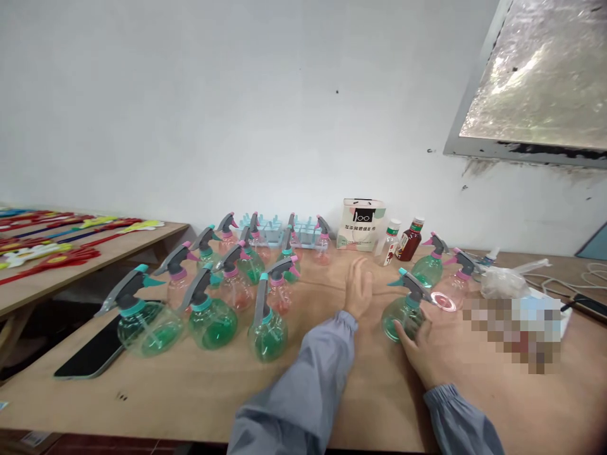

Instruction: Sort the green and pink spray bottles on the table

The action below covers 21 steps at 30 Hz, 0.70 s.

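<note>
My right hand (pixel 418 344) is around the lower right side of a clear green spray bottle (pixel 391 313) with a grey and teal trigger head. Its thumb lies across the front of the bottle, and the fingers are partly hidden behind it. The bottle tilts a little. To its left, my left hand (pixel 359 287) is held just over the table with the fingers stretched and nothing in them. Behind my right hand are a pink spray bottle (pixel 453 289) and another green spray bottle (pixel 427 270).
Several green and pink spray bottles (pixel 213 323) with liquid inside stand on the left of the table (pixel 190 398), near a phone (pixel 90 354). Farther back are light-blue moulds (pixel 272 232), a paper bag (pixel 361 237), a white-capped bottle (pixel 389 243), a sauce bottle (pixel 408 243) and a plastic bag (pixel 502 281).
</note>
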Tool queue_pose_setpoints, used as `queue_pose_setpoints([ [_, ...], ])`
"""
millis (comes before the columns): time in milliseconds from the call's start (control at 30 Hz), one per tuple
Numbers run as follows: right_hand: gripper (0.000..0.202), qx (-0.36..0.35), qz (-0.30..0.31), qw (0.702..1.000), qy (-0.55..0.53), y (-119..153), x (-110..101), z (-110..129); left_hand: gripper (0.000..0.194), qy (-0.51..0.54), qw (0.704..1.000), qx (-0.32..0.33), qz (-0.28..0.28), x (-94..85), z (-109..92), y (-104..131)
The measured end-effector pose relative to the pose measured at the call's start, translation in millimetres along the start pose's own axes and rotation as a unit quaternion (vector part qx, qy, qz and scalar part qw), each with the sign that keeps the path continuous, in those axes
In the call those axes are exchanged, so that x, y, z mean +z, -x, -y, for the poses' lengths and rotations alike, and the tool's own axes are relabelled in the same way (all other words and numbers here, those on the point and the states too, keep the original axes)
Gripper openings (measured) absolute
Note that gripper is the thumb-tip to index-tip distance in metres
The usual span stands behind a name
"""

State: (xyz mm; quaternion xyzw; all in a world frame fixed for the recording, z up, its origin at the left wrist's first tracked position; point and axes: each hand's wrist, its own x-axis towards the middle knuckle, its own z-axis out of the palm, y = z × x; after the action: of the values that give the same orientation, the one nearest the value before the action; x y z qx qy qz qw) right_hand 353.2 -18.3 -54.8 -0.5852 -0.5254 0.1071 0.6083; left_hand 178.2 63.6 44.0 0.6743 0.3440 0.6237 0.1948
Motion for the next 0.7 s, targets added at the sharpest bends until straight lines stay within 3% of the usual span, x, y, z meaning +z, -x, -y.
queue_pose_setpoints([
  [67,0.082,-0.027,-0.002,1.0,0.004,12.7,16.9,8.3,0.061,0.017,0.998,-0.006,0.063,-3.5,-24.1,21.8],
  [133,0.079,-0.082,0.001,0.996,0.041,25.8,32.4,15.0,0.085,0.001,0.993,-0.059,0.101,-12.5,-44.4,36.4],
  [233,0.072,-0.163,0.033,0.982,0.092,43.3,49.6,22.8,0.1,-0.031,0.989,-0.107,0.098,-29.4,-64.6,48.7],
  [333,0.071,-0.222,0.06,0.964,0.134,56.6,57.3,32.0,0.103,-0.064,0.988,-0.113,0.084,-42.5,-69.7,57.0],
  [467,0.079,-0.276,0.078,0.94,0.185,66.7,56.1,49.4,0.082,-0.015,0.99,-0.138,0.025,-53.8,-54.5,60.7],
  [533,0.076,-0.304,0.114,0.93,0.169,61.2,50.1,56.0,0.075,0.053,0.983,-0.174,-0.006,-61.9,-43.5,56.9],
  [600,0.066,-0.306,0.096,0.938,0.134,41.3,37.9,56.6,0.072,0.132,0.965,-0.225,-0.012,-73.4,-35.0,50.8],
  [700,0.06,-0.227,-0.072,0.967,0.093,-17.4,5.9,42.3,0.062,0.275,0.917,-0.287,0.017,-93.1,-32.0,42.7],
])
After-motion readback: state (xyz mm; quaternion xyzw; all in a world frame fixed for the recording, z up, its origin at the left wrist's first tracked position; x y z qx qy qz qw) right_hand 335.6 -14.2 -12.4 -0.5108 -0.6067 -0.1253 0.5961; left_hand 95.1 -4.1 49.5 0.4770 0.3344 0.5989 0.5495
